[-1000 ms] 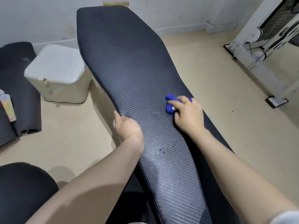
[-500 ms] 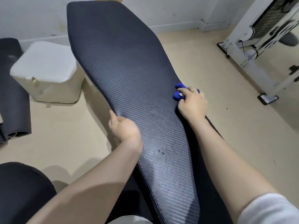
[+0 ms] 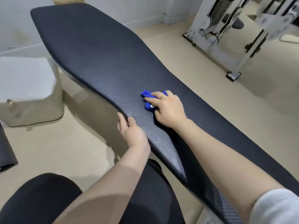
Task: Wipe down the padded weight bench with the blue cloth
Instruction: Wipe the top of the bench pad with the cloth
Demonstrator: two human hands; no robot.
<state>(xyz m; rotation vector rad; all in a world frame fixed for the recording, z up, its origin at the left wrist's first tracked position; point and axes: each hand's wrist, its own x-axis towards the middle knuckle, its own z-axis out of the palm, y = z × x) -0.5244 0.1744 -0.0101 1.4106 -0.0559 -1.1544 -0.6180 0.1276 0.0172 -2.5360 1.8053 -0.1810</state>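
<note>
The long black padded weight bench runs from the far left to the near right, its ribbed cover faintly damp near my hands. A crumpled blue cloth lies on the pad's middle, pressed down under the fingers of my right hand, which wears a ring. My left hand grips the bench's left edge just below the cloth, thumb over the rim and fingers hidden underneath.
A white padded box stands on the beige floor left of the bench. A rolled black mat lies at the left edge. A white cable machine frame stands at the right back. My dark-clad knees are below.
My right hand slid the blue cloth from the bench's right edge back toward the middle. The view swung, so the bench now runs more diagonally. My left hand kept its grip on the left edge.
</note>
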